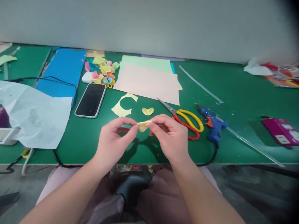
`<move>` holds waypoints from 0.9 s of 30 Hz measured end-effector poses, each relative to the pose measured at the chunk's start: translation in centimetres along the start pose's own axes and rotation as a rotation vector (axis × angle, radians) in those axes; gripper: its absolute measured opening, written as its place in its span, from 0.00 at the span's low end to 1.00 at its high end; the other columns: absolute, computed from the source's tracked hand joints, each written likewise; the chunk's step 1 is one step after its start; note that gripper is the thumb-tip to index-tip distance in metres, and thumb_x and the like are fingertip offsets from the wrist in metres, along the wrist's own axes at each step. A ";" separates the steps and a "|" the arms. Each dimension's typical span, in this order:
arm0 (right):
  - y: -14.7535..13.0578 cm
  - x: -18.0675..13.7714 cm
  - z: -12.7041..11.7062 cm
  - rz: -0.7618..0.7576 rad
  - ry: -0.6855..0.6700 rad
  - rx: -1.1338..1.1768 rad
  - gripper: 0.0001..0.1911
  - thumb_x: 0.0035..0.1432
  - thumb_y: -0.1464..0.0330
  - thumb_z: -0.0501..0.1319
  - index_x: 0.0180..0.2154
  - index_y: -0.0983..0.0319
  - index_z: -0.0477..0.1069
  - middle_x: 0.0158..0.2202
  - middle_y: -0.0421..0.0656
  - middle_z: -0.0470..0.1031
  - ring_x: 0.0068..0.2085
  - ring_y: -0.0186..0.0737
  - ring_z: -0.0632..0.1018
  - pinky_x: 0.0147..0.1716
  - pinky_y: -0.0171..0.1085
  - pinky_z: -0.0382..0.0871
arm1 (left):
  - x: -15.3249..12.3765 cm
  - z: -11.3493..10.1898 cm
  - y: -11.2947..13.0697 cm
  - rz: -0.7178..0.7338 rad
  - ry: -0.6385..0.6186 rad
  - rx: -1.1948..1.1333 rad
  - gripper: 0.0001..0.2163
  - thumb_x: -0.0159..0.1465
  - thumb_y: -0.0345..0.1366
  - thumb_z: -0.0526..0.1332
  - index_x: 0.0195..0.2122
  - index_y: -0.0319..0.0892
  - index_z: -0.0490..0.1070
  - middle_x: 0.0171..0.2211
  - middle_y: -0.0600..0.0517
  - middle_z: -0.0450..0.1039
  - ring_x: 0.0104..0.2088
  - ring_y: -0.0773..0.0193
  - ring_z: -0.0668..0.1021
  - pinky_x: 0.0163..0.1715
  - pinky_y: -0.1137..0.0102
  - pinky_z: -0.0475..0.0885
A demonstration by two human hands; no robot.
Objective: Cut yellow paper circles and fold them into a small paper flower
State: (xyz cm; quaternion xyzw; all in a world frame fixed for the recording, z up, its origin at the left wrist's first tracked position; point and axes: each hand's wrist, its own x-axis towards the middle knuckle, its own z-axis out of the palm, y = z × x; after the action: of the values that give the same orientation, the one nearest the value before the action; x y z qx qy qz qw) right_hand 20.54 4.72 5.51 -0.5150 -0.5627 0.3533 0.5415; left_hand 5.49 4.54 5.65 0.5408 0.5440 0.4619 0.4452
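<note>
Between my two hands, over the front part of the green table, is a small folded piece of yellow paper [143,125]. My left hand [116,137] pinches its left end between thumb and forefinger. Its right end is pinched the same way by my right hand [172,135]. Just beyond my fingertips a yellow paper piece folded into a heart-like shape [148,111] rests on the table. To its left lies a yellow paper scrap [119,109] with a round cut-out. Scissors [184,119] with one red and one yellow handle lie beside my right hand, blades pointing away.
A blue glue gun [216,126] with a clear glue stick lies right of the scissors. Pink paper [149,82] covers green sheets behind. Left are a phone [91,100], colourful paper flowers [102,70] and a crumpled white sheet [39,115]. A purple case [280,130] sits far right.
</note>
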 end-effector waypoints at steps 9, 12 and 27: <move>-0.1 0.1 0.0 0.017 0.011 0.009 0.04 0.50 0.68 0.66 0.25 0.60 0.74 0.26 0.37 0.74 0.22 0.29 0.72 0.22 0.30 0.71 | 0.1 0.0 0.0 0.002 -0.012 0.037 0.06 0.54 0.39 0.65 0.28 0.41 0.74 0.28 0.54 0.77 0.23 0.70 0.77 0.19 0.80 0.68; -0.1 0.1 0.0 0.045 0.017 0.019 0.04 0.50 0.69 0.66 0.25 0.60 0.74 0.25 0.37 0.74 0.20 0.28 0.71 0.21 0.30 0.71 | 0.2 0.0 0.1 0.010 -0.016 0.046 0.06 0.54 0.38 0.65 0.27 0.41 0.74 0.28 0.54 0.77 0.23 0.70 0.77 0.20 0.80 0.69; 0.1 0.1 0.1 0.084 0.047 0.078 0.04 0.49 0.68 0.66 0.25 0.60 0.75 0.24 0.36 0.74 0.19 0.27 0.70 0.19 0.29 0.71 | 0.2 0.2 -0.2 0.032 -0.076 0.060 0.05 0.55 0.37 0.63 0.27 0.42 0.73 0.28 0.54 0.76 0.25 0.70 0.76 0.24 0.78 0.71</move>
State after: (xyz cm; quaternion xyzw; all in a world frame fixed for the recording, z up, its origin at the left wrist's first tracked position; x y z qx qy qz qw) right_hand 20.44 4.83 5.42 -0.5249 -0.5135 0.3851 0.5590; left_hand 5.68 4.77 5.46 0.5797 0.5316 0.4316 0.4416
